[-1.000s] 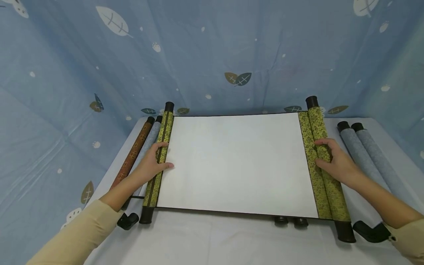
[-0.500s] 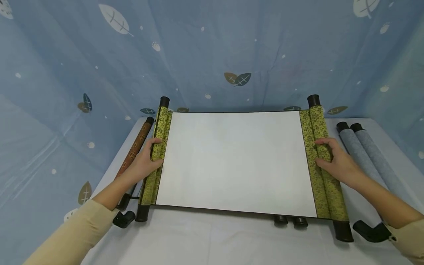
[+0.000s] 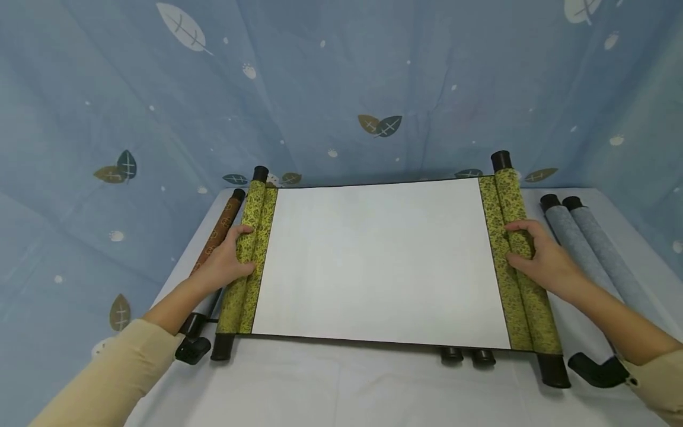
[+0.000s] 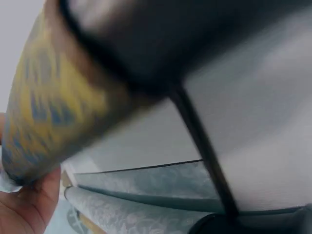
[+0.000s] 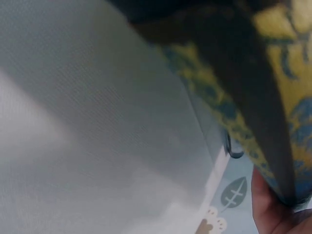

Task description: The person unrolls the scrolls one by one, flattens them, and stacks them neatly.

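Observation:
A hanging scroll lies spread between both hands, its white sheet (image 3: 379, 261) framed by yellow-green patterned borders. My left hand (image 3: 221, 261) grips the left roll (image 3: 230, 308), thumb and fingers on either side of it. At the other end, my right hand (image 3: 546, 258) holds the right roll (image 3: 541, 326) the same way. Black knobs cap both rolls. The patterned left roll (image 4: 53, 107) looms close in the left wrist view, with the left hand (image 4: 29, 209) at its far part. In the right wrist view, fingers of the right hand (image 5: 273, 204) show beneath the right roll (image 5: 297, 73).
A brown rolled scroll (image 3: 216, 234) lies on the left, with a grey one beside it. Two grey-blue rolled scrolls (image 3: 581, 249) lie at the right. Black knobs (image 3: 452, 356) poke out under the sheet's front edge. A blue leaf-print curtain (image 3: 341, 77) hangs behind the white table (image 3: 341, 391).
My left hand and the left roll have shifted left. A patterned border strip now shows between that roll and the white sheet. The right hand has stayed nearly in place.

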The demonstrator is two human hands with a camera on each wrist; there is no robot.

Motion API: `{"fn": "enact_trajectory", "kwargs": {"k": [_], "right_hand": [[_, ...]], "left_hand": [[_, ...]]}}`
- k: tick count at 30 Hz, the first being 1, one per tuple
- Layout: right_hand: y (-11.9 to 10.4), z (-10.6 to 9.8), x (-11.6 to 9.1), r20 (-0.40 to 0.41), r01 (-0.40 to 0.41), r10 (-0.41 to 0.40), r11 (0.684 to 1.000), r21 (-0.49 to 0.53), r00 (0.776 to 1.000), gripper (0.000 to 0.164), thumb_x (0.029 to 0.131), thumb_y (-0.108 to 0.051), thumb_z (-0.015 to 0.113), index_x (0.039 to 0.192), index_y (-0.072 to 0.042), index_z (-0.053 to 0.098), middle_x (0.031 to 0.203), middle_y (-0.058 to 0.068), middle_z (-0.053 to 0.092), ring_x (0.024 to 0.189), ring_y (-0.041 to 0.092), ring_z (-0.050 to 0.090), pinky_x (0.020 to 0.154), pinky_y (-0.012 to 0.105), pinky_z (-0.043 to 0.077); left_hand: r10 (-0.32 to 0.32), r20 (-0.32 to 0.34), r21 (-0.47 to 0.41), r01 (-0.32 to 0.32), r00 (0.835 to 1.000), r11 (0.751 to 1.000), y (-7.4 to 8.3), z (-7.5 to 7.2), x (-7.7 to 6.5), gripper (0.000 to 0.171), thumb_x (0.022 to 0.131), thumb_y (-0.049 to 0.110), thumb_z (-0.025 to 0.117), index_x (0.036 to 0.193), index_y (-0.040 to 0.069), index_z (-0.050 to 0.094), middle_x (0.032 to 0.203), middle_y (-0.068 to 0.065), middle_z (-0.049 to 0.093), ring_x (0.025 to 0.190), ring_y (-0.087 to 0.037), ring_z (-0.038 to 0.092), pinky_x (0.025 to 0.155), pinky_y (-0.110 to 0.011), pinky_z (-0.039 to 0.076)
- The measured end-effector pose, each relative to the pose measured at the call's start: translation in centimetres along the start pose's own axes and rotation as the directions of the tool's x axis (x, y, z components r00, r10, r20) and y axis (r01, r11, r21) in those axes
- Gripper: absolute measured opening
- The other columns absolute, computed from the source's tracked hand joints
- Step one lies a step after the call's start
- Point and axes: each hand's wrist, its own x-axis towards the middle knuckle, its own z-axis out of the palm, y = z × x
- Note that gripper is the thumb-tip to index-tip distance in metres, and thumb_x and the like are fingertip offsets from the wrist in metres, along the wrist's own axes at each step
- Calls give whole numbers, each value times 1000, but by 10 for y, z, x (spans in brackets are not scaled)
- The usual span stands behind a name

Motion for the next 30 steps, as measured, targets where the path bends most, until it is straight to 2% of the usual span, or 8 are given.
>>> {"fn": "enact_trajectory", "kwargs": {"k": [2, 5, 7, 10, 13, 16, 23, 30], "right_hand": [[0, 2, 0, 6, -2, 2, 1000, 5, 1000, 51, 94, -11, 54, 138, -1, 30, 142, 33, 25, 43, 11, 28, 44, 32, 31], [-2, 4, 1, 27, -29, 29, 1000, 4, 999, 52, 95, -15, 54, 139, -3, 29, 130, 32, 40, 42, 11, 27, 44, 33, 32], [-3, 6, 2, 50, -52, 51, 999, 11, 997, 54, 95, -17, 53, 141, -4, 27, 115, 30, 49, 40, 11, 26, 41, 33, 31], [-4, 9, 3, 87, -91, 88, 996, 25, 992, 56, 96, -21, 52, 142, -6, 24, 85, 22, 53, 39, 11, 28, 39, 33, 32], [-3, 13, 5, 119, -116, 109, 992, 57, 987, 57, 96, -22, 52, 142, -6, 23, 102, 31, 52, 40, 11, 28, 40, 34, 33], [1, 18, 8, 143, -126, 113, 988, 87, 983, 57, 96, -21, 52, 142, -3, 23, 143, 37, 21, 42, 11, 27, 42, 35, 34], [8, 30, 16, 177, -146, 129, 985, 87, 976, 59, 95, -23, 55, 141, -2, 25, 147, 35, 15, 76, 32, 49, 66, 42, 39], [10, 39, 17, 216, -169, 135, 975, 147, 967, 61, 94, -22, 57, 140, 0, 25, 147, 35, 15, 118, 54, 34, 80, 54, 39]], "left_hand": [[2, 14, 36, -2, 1000, 999, 0, -2, 2, 77, 88, 5, 58, 148, 7, 9, 96, -22, 62, 44, -14, 28, 45, -33, 30], [6, 42, 78, -10, 999, 997, 0, -5, 4, 76, 91, 4, 55, 149, 4, 5, 105, -24, 61, 44, -14, 29, 46, -33, 30], [4, 65, 96, -11, 998, 995, 0, -6, 6, 76, 93, 4, 53, 149, 3, 3, 134, -29, 45, 44, -16, 31, 47, -34, 32], [1, 89, 130, -13, 996, 991, 0, -6, 7, 74, 94, 4, 51, 149, 2, 2, 151, -30, 12, 58, -26, 47, 53, -36, 36], [-4, 113, 160, -14, 994, 987, -3, -4, 11, 73, 95, 5, 49, 150, 3, 1, 149, -33, 17, 67, -29, 49, 55, -36, 37], [-21, 134, 171, -3, 991, 985, -7, -2, 15, 73, 97, 7, 47, 151, 6, -1, 146, -37, 17, 56, -20, 42, 49, -33, 35], [-51, 129, 197, 25, 990, 980, -16, 2, 19, 72, 97, 8, 47, 152, 9, 1, 145, -42, 9, 42, -13, 34, 42, -29, 33], [-37, 47, 364, 17, 998, 931, -16, 8, 20, 69, 94, 7, 51, 151, 7, 11, 133, -40, 32, 42, -15, 35, 39, -27, 31]]}}
